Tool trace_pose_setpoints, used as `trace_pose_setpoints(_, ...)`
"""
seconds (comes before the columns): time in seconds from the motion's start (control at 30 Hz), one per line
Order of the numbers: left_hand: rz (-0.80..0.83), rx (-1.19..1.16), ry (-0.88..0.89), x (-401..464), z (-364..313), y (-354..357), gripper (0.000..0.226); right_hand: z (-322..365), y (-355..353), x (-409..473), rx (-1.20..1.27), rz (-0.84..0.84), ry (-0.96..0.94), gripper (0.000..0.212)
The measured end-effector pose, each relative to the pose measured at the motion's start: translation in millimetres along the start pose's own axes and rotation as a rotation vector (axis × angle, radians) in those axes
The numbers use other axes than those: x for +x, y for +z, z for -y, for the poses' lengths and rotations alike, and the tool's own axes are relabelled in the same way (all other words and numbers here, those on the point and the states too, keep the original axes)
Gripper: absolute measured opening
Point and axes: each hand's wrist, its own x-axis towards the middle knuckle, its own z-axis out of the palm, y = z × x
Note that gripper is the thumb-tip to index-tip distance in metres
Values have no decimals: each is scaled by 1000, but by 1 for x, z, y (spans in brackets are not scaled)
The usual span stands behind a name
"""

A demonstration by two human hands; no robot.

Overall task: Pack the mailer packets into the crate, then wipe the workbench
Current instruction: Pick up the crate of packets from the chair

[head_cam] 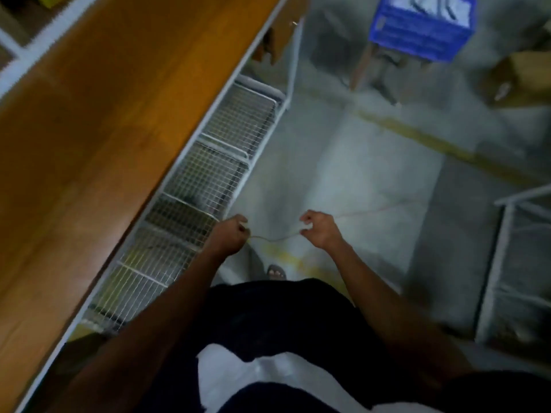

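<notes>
The wooden workbench [98,120] runs along the left with a bare brown top and a white metal edge. A blue plastic crate [420,28] sits on a stool at the top right, with white packets [438,5] showing inside it. My left hand [229,235] and my right hand [319,229] are held in front of me over the floor, to the right of the bench. Each pinches one end of a thin pale string [272,238] that sags between them. The view is blurred by motion.
White wire-mesh baskets [208,174] hang under the bench edge. A white metal rack [512,263] stands at the right. A cardboard box [518,79] lies on the grey floor near the crate. A faded yellow line [432,141] crosses the floor.
</notes>
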Motion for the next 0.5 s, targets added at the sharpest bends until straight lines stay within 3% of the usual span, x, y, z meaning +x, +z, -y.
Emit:
trace_pose_setpoints(0.17,48,38,140,68,-67,4,31,-44,-31,14,110,-133,154,31)
trace_pose_setpoints(0.5,171,135,248,223,-164,-14,33,-76,-91,80,204,-299,319,32)
